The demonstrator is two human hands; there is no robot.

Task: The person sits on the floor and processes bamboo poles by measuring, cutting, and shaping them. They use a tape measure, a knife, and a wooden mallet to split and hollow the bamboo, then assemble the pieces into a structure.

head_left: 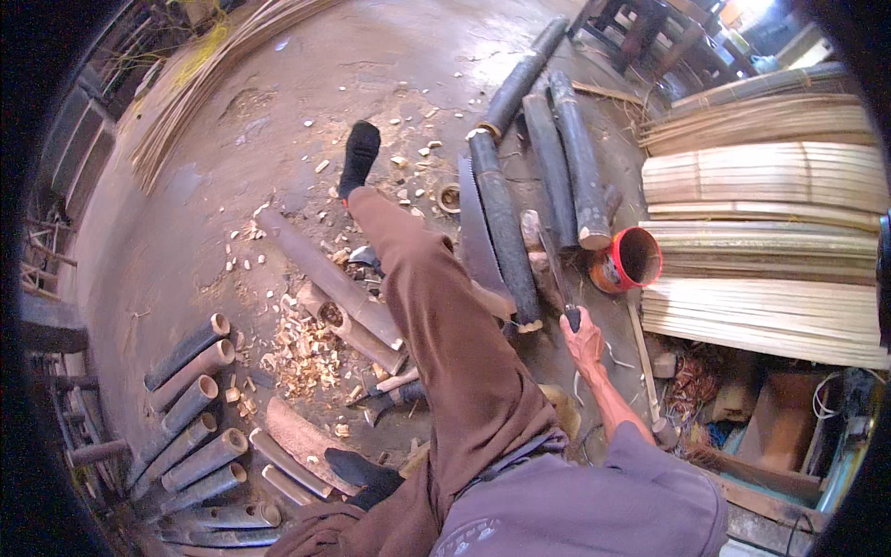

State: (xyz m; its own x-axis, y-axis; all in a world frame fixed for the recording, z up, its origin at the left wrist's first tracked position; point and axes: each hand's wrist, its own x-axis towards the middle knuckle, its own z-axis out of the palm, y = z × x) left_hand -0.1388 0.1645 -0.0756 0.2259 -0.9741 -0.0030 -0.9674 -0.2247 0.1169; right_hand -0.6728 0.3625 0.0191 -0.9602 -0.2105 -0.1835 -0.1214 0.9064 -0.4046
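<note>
I sit on the floor with my left leg stretched out in brown trousers and a black sock. My right hand is closed around the dark handle of a long, narrow tool that reaches away from me over the floor. The tool lies between a long dark bamboo pole and a red bucket. A flat saw blade rests along the pole's left side. My left hand is out of sight. A split bamboo section lies under my leg.
Several short cut bamboo tubes lie in a row at lower left. Wood chips are scattered beside my leg. More dark poles lie beyond, stacked pale bamboo slats fill the right, and thin strips lie at upper left.
</note>
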